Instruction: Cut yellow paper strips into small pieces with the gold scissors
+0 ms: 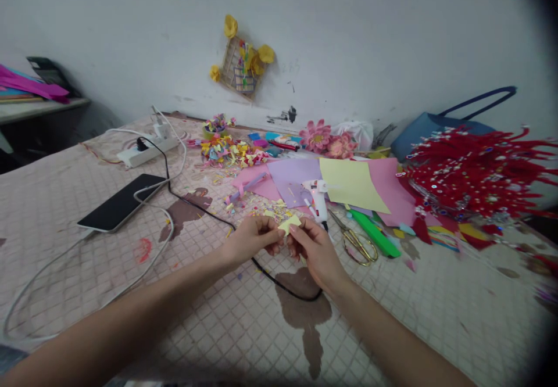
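Note:
A small pale-yellow piece of paper (289, 224) is pinched between my two hands above the table. My left hand (255, 236) grips its left end with thumb and fingers, and my right hand (314, 248) grips the right end. Just beyond my hands stands a white hot glue gun (320, 204). To the right lie gold-handled scissors (355, 242) and a green cutter-like tool (375, 234). Small paper scraps (274, 208) are scattered behind my fingers, near a rolled lilac paper strip with pink ends (248, 187).
Pink, lilac and yellow paper sheets (355, 183) lie behind the glue gun. Left are a phone (122, 202), a power strip (148, 151) and a black cord (196, 205) running under my hands. Red beaded decorations (475, 178) and a blue bag (418, 134) are at right.

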Demonstrator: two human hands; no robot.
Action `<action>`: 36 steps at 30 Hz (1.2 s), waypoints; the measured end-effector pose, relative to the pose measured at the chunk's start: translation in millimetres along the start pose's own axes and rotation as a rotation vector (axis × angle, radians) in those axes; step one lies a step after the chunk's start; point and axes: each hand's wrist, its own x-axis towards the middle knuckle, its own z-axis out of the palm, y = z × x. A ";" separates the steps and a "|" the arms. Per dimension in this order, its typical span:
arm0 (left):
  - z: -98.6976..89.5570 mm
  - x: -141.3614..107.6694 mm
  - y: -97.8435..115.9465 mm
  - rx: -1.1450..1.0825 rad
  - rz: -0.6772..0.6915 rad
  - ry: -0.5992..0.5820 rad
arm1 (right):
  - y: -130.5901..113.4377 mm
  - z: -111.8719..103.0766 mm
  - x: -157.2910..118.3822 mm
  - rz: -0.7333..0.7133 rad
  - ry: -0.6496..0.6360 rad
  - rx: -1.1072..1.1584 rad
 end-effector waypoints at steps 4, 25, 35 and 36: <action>0.7 -0.4 1.4 -0.007 -0.038 -0.021 | -0.9 1.6 -1.2 -0.006 0.004 -0.023; -4.7 -0.4 -2.2 -0.099 -0.060 -0.122 | -1.6 3.1 -2.3 0.032 0.016 0.021; -1.7 -0.2 0.1 -0.029 -0.043 -0.079 | -0.4 3.0 -2.7 0.029 0.021 -0.001; -1.8 -0.3 0.4 -0.032 -0.063 -0.076 | -0.4 2.9 -2.4 0.024 0.028 -0.002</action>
